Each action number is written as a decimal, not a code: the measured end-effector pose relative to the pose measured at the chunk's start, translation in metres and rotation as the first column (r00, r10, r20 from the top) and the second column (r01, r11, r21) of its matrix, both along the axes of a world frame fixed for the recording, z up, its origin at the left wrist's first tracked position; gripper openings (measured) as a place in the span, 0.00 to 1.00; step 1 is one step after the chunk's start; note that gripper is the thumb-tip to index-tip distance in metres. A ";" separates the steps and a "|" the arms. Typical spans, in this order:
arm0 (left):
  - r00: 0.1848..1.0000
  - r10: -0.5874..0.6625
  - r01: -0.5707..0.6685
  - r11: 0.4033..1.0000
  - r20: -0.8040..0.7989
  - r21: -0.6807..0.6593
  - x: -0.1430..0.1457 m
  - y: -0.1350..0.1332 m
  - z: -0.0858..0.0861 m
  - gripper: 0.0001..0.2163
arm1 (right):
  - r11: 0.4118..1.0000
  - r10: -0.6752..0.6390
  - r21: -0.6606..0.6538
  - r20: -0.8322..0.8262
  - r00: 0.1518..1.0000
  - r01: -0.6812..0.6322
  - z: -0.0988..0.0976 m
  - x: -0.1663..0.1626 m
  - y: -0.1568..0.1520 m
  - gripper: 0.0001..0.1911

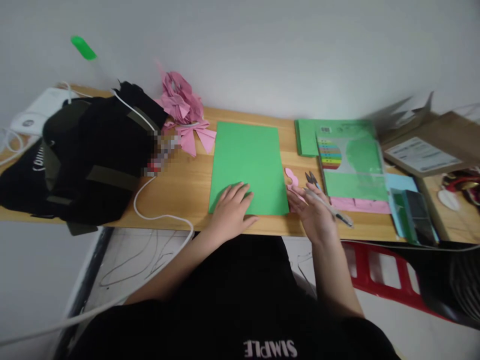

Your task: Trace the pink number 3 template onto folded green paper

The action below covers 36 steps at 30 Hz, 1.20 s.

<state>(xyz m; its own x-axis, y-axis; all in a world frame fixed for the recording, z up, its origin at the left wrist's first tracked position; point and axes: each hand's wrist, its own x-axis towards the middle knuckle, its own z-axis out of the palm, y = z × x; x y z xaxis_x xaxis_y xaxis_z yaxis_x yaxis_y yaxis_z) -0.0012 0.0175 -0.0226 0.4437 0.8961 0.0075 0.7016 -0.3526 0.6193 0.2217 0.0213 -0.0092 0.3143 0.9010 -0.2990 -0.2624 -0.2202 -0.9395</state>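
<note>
A sheet of green paper (247,160) lies flat near the desk's front edge. My left hand (232,210) rests on its lower left part, fingers spread. Just beyond the sheet's right edge is my right hand (317,212), half turned up, with a slim pen (343,218) lying between thumb and fingers. Its fingertips are close to a pink paper cut-out (291,176); whether they touch it I cannot tell. Small dark snips (310,178) lie just behind that hand, partly hidden by it.
Crumpled pink paper (182,100) and a black bag (101,155) stand to the left, with a white cable (165,216) in front. To the right are a pack of green paper (356,185), a dark phone-like object (420,215) and a cardboard box (427,140). A red stool (382,290) stands below.
</note>
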 end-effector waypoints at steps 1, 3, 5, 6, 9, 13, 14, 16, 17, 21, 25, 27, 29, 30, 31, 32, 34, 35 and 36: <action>1.000 -0.007 0.007 1.000 0.000 0.001 0.003 0.000 0.000 0.25 | 1.000 0.006 0.011 -0.032 0.999 -0.006 0.001 0.000 0.000 0.21; 1.000 -0.014 0.014 1.000 -0.003 0.006 0.007 0.001 -0.001 0.23 | 0.999 0.030 0.027 -0.099 0.995 -0.027 0.002 0.001 -0.001 0.21; 1.000 -0.012 0.012 1.000 -0.006 0.014 0.009 0.002 -0.002 0.21 | 0.999 0.033 0.032 -0.145 0.989 -0.029 0.001 0.001 -0.002 0.21; 1.000 -0.008 0.008 1.000 -0.008 0.019 0.010 0.002 -0.002 0.20 | 0.999 0.021 0.037 -0.161 0.987 -0.015 0.000 -0.001 -0.003 0.21; 1.000 0.008 -0.007 0.999 -0.015 0.031 0.011 0.002 0.000 0.18 | 0.996 -0.028 0.081 -0.184 0.983 0.043 -0.001 -0.010 -0.007 0.20; 0.999 0.036 -0.035 0.998 -0.025 0.045 0.016 0.003 0.007 0.19 | 0.981 -0.002 0.189 -0.183 0.983 0.038 -0.002 -0.029 -0.013 0.20; 0.999 0.043 -0.042 0.998 -0.027 0.046 0.017 0.004 0.009 0.18 | 0.977 0.021 0.214 -0.182 0.983 0.019 -0.003 -0.033 -0.014 0.20; 0.998 0.061 -0.060 0.997 -0.029 0.041 0.017 0.009 0.011 0.17 | 0.967 0.082 0.254 -0.182 0.980 -0.033 -0.006 -0.039 -0.015 0.20; 0.997 0.071 -0.070 0.997 -0.028 0.034 0.017 0.012 0.012 0.17 | 0.962 0.107 0.266 -0.182 0.977 -0.055 -0.007 -0.041 -0.015 0.20; 0.996 0.089 -0.089 0.996 -0.015 -0.008 0.014 0.023 0.012 0.16 | 0.958 0.141 0.276 -0.195 0.971 -0.084 -0.011 -0.044 -0.013 0.21; 0.996 0.093 -0.093 0.995 0.003 -0.046 0.011 0.030 0.012 0.18 | 0.960 0.127 0.274 -0.221 0.967 -0.064 -0.010 -0.044 -0.011 0.20; 0.995 0.101 -0.101 0.993 0.007 -0.062 0.011 0.032 0.012 0.18 | 0.962 0.115 0.267 -0.243 0.963 -0.048 -0.010 -0.043 -0.011 0.20; 0.994 0.107 -0.106 0.991 0.009 -0.077 0.011 0.033 0.011 0.18 | 0.967 0.103 0.251 -0.265 0.959 -0.035 -0.009 -0.042 -0.010 0.20; 0.994 0.110 -0.109 0.991 0.008 -0.082 0.012 0.033 0.010 0.18 | 0.970 0.097 0.240 -0.274 0.957 -0.030 -0.009 -0.042 -0.010 0.21; 0.994 0.111 -0.110 0.990 0.005 -0.086 0.012 0.033 0.009 0.18 | 0.973 0.089 0.230 -0.281 0.956 -0.023 -0.010 -0.041 -0.010 0.21; 0.994 0.112 -0.111 0.990 0.002 -0.089 0.012 0.033 0.008 0.19 | 0.975 0.081 0.221 -0.286 0.955 -0.016 -0.010 -0.040 -0.011 0.21; 0.994 0.111 -0.111 0.990 -0.007 -0.089 0.013 0.033 0.006 0.19 | 0.979 0.063 0.205 -0.291 0.955 -0.002 -0.012 -0.038 -0.012 0.20; 0.994 0.109 -0.110 0.990 -0.011 -0.087 0.013 0.033 0.005 0.19 | 0.981 0.053 0.196 -0.293 0.955 0.005 -0.012 -0.037 -0.012 0.20; 0.994 0.108 -0.109 0.990 -0.016 -0.085 0.013 0.033 0.003 0.19 | 0.982 0.044 0.188 -0.297 0.954 0.013 -0.012 -0.037 -0.013 0.20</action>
<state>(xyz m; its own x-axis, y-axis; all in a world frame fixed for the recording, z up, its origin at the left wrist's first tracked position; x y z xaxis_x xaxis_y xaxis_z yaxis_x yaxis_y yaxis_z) 0.0121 0.0503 -0.0192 0.3436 0.9361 -0.0758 0.7396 -0.2200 0.6361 0.1849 0.0082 -0.0214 0.2224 0.9533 -0.2042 -0.5348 -0.0558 -0.8431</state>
